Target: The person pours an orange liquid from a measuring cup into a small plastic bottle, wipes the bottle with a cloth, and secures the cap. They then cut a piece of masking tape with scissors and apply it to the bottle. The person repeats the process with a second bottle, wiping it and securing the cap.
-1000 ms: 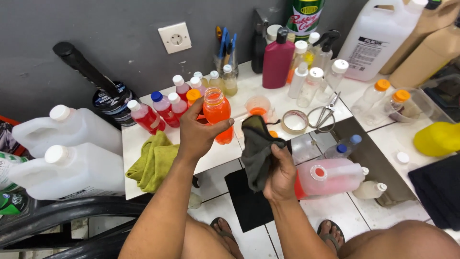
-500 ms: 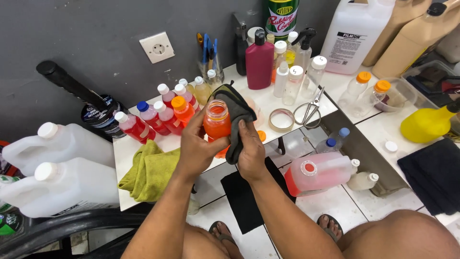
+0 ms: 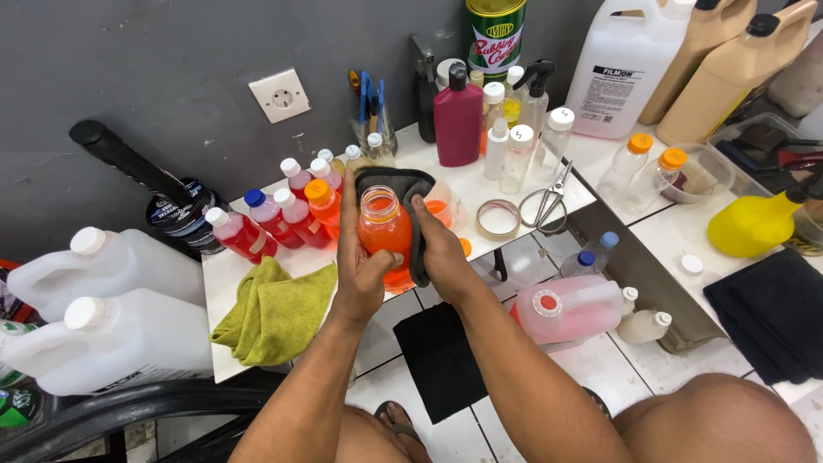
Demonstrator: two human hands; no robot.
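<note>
My left hand [image 3: 358, 261] grips a small clear bottle of orange liquid [image 3: 384, 230], uncapped, held above the white tiled counter [image 3: 480, 184]. My right hand [image 3: 439, 249] presses a dark grey cloth [image 3: 403, 184] against the bottle's right side and over its back. Just left of the bottle stands a row of small bottles with red liquid [image 3: 270, 219] and white, blue and orange caps. An orange cap [image 3: 464, 247] lies on the counter by my right wrist.
A green cloth [image 3: 273, 310] lies at the counter's left front. Two white jugs [image 3: 103, 317] sit at the left. Scissors [image 3: 549, 199], a tape ring [image 3: 498, 219], a magenta bottle [image 3: 458, 120] and a pink jug on its side [image 3: 570, 307] are at the right.
The bottle has come up closer between both hands, and my right hand has wrapped the dark cloth around it. One second ago the cloth hung apart from the bottle.
</note>
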